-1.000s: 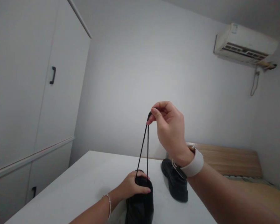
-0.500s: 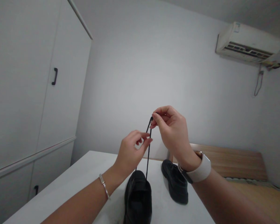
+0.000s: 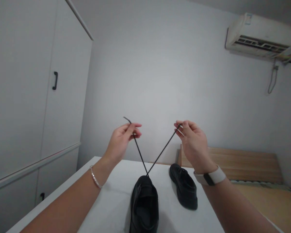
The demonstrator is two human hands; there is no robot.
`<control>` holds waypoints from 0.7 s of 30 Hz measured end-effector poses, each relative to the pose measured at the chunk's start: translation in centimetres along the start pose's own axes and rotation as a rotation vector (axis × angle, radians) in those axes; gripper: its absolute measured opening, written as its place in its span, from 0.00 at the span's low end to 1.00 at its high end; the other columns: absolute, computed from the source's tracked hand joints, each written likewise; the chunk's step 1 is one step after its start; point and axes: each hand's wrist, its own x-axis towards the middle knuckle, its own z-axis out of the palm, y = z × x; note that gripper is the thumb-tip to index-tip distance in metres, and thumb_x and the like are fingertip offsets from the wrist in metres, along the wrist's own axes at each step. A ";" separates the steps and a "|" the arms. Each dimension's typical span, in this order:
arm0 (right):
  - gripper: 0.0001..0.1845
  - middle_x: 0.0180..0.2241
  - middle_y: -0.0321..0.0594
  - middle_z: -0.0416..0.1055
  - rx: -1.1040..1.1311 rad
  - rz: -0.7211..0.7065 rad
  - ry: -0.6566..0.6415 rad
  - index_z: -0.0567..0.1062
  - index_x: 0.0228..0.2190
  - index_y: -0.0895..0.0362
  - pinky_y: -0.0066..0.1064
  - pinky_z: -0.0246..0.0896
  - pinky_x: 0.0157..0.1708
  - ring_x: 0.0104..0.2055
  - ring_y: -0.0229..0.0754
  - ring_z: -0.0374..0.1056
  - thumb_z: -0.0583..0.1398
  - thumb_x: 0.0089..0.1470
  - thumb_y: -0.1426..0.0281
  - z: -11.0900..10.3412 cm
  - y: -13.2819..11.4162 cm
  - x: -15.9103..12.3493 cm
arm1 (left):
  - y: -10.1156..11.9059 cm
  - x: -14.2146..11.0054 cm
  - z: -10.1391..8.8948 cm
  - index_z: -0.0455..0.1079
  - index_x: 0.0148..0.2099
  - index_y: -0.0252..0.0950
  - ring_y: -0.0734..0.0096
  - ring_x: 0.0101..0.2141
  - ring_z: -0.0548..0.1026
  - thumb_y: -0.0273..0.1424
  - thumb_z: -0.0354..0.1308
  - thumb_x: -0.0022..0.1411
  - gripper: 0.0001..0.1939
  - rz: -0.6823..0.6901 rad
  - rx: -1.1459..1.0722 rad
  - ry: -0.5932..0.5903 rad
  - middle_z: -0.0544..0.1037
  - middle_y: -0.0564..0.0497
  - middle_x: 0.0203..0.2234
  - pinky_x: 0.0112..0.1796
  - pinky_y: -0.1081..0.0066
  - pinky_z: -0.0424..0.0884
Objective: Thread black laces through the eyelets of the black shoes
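Observation:
A black shoe (image 3: 156, 207) stands on the white table (image 3: 111, 191), its opening toward me. Two ends of a black shoelace (image 3: 163, 150) rise from its front in a V, both drawn straight. My left hand (image 3: 122, 137) pinches the left end between thumb and fingers, and a short tip sticks out above. Level with it on the right, my right hand (image 3: 194, 137) pinches the other end. Where the ends meet, low over the toe, they appear to cross; the detail is too small to make out.
A second black shoe (image 3: 184, 187) sits on the table to the right. Behind it is a wooden headboard (image 3: 244, 163) with a bed (image 3: 264, 200). White cabinets (image 3: 70, 97) line the left side, and an air conditioner (image 3: 262, 35) hangs high on the right wall.
My hands were close together above the shoe, with the lace ends side by side. They have moved apart, left hand leftward and right hand rightward, spreading the lace into a V.

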 end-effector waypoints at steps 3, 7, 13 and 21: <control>0.27 0.28 0.32 0.69 0.034 0.073 0.131 0.65 0.28 0.55 0.26 0.65 0.24 0.26 0.35 0.68 0.70 0.38 0.50 -4.9 2.7 0.2 | -2.3 0.4 -5.0 0.71 0.47 0.27 0.78 0.26 0.68 0.33 0.58 0.65 0.14 -0.153 -0.144 0.293 0.69 0.52 0.26 0.25 0.80 0.66; 0.28 0.20 0.25 0.61 -0.061 0.082 0.354 0.66 0.26 0.56 0.17 0.41 0.11 0.15 0.25 0.46 0.72 0.34 0.51 -12.3 6.5 -1.3 | -6.1 -1.5 -11.9 0.68 0.44 0.28 0.82 0.15 0.48 0.31 0.50 0.68 0.11 -0.227 -0.066 0.465 0.55 0.60 0.18 0.14 0.82 0.44; 0.26 0.20 0.28 0.63 -0.330 0.071 0.531 0.70 0.30 0.58 0.20 0.45 0.13 0.17 0.31 0.51 0.69 0.40 0.50 -19.0 11.2 -5.5 | -11.3 -5.9 -17.2 0.66 0.41 0.30 0.81 0.13 0.44 0.43 0.52 0.62 0.18 -0.326 0.169 0.680 0.50 0.63 0.14 0.14 0.80 0.41; 0.20 0.28 0.38 0.71 -0.511 0.185 -0.031 0.75 0.39 0.57 0.26 0.57 0.20 0.23 0.37 0.62 0.61 0.56 0.53 -13.5 14.5 -10.7 | -13.2 -7.5 -12.2 0.62 0.42 0.36 0.73 0.22 0.66 0.45 0.56 0.60 0.18 -0.231 0.600 0.225 0.68 0.58 0.19 0.28 0.75 0.61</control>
